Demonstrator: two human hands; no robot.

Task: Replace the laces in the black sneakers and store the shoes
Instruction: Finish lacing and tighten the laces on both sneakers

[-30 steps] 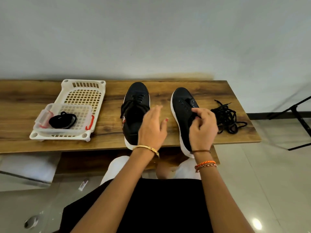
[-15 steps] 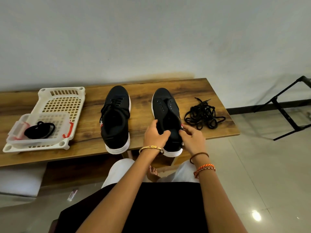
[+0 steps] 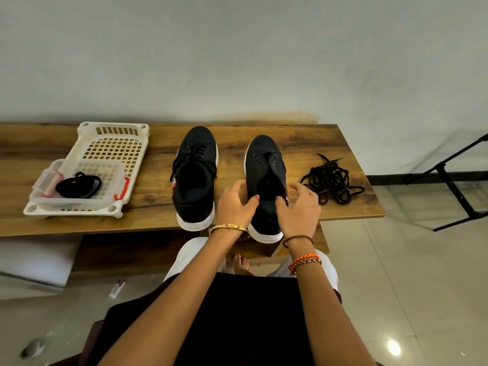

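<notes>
With both hands working at the heel end of it, the unlaced black sneaker with a white sole (image 3: 265, 165) sits toe-away on the brown wood-grain tabletop (image 3: 303, 143), its rows of empty eyelets showing on either side of the tongue. The left hand (image 3: 236, 204), a gold bangle (image 3: 229, 227) at its wrist, curls around the shoe's left collar, thumb reaching in over the opening, so it is gripping the rim. The right hand (image 3: 299, 207) lies against the shoe's right side with its fingers spread and only loosely bent, thumb tip touching the collar; it looks relaxed and resting on the shoe rather than clamped to it. That wrist carries a brown band and an orange braided bracelet (image 3: 305, 261). Just to the left, close but apart, stands the second black sneaker with its black lace threaded (image 3: 195, 178), heel at the near edge of the table. To the right of the held shoe, a loose tangle of black shoelace (image 3: 334, 183) lies on the wood, near the right hand yet not touching it. Over on the left side, a white perforated plastic basket tray (image 3: 113, 133) rests on the table, and inside its near end sits a clear plastic box with red clips (image 3: 87, 200) holding a coiled black lace bundle (image 3: 79, 184). Off to the far right, a black metal stand (image 3: 454, 186) sits on the tiled floor.
</notes>
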